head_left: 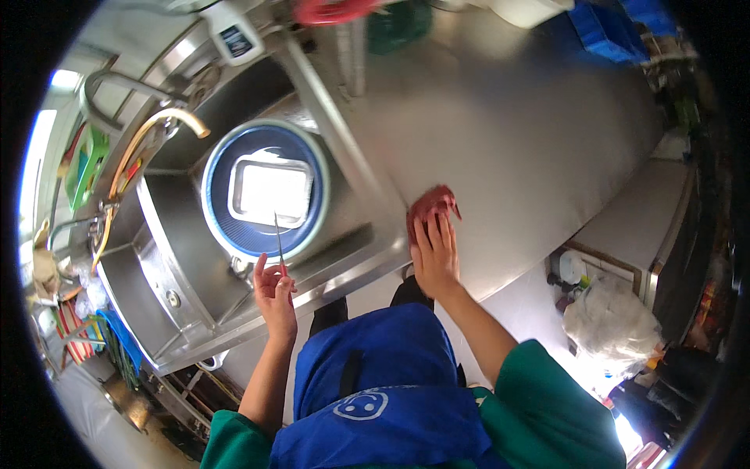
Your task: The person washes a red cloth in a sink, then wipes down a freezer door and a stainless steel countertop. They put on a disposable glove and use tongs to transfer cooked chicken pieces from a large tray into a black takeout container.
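My left hand [274,299] holds a small knife [279,246] by its red handle over the front edge of the sink. The slim blade points away from me, its tip over a round blue basin [218,193]. Inside that basin is a rectangular tray [235,199], washed out by glare. On the steel counter [515,164], just right of the sink, my right hand [435,258] has its fingers on a crumpled red cloth [430,202]. Part of the cloth is hidden beneath the fingers.
The double steel sink [181,234] has a tap with a yellowish hose [146,126] at its left. A white bottle [234,38] stands behind it. Blue bins [609,32] are at the counter's far right. A plastic bag [612,322] lies to my right.
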### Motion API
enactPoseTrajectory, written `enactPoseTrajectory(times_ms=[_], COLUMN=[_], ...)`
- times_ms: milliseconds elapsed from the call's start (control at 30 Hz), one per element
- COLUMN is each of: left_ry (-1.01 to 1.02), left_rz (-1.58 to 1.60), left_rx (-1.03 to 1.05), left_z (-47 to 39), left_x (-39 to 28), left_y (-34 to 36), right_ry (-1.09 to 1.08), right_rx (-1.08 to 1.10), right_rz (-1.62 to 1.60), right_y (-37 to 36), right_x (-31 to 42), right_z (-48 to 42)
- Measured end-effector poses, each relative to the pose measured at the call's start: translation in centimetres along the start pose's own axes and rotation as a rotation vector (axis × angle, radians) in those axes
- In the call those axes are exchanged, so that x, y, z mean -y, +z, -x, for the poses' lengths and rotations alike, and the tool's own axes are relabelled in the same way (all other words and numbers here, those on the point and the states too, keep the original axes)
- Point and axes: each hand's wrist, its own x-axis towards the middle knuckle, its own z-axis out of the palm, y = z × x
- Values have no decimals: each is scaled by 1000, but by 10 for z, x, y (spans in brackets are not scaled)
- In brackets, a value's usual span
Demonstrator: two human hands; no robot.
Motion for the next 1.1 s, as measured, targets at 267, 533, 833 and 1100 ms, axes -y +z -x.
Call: enactPoseTrajectory(times_ms=[267,533,833,1100], left_ry=[31,-6,-67,53], left_rz=[-29,108,87,-53], left_rx=[-48,-211,-199,42], left_z=[-24,-33,-27,-72], left_x=[-26,-17,-15,-63], left_y=[-165,-245,-224,-156], right_ry=[-236,-230,-331,-223], right_rx=[-133,-133,-126,47], right_rz=[256,400,264,267], right_y=[37,75,59,28], right_x=[72,136,133,121], right_z=[-187,-346,-404,-109])
